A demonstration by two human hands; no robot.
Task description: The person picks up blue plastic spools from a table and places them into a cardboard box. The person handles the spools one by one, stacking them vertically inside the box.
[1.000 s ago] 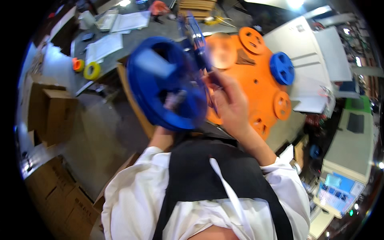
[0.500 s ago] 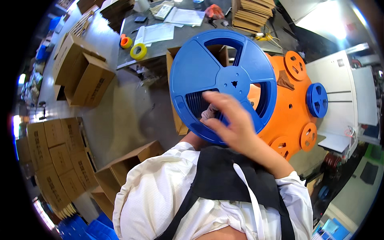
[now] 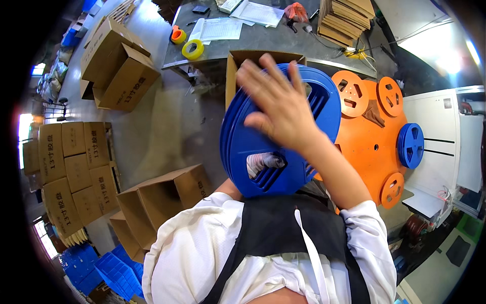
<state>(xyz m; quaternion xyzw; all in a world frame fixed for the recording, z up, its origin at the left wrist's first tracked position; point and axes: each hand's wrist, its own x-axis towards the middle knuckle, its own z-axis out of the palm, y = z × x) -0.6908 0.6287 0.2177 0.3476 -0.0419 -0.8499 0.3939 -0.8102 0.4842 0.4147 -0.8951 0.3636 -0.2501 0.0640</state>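
Observation:
A stack of large blue plastic reels [image 3: 324, 126] is tilted in front of my chest, its near edge against the apron. My left hand [image 3: 264, 162], in a pale glove or wrap, comes from beneath and shows through the lower cut-out. It grips the reels there; part of its fingers is hidden. Spread flat over the upper face of the top reel is my right hand [image 3: 278, 104], bare, fingers apart and slightly blurred; whether it touches the reel I cannot tell. Just beyond the reels stands an open cardboard box [image 3: 233, 76], partly covered by them.
On the right, an orange round table [image 3: 359, 142] carries orange reels [image 3: 390, 96] and a smaller blue reel stack [image 3: 410, 146]. A grey workbench [image 3: 283, 40] at the back holds papers, tape rolls [image 3: 193, 49] and stacked cardboard [image 3: 347, 20]. Cartons [image 3: 76, 172] stand at left.
The reels have tipped, now showing their stacked edges on the left. My right hand has moved up from the hub to the upper face. The view has shifted slightly.

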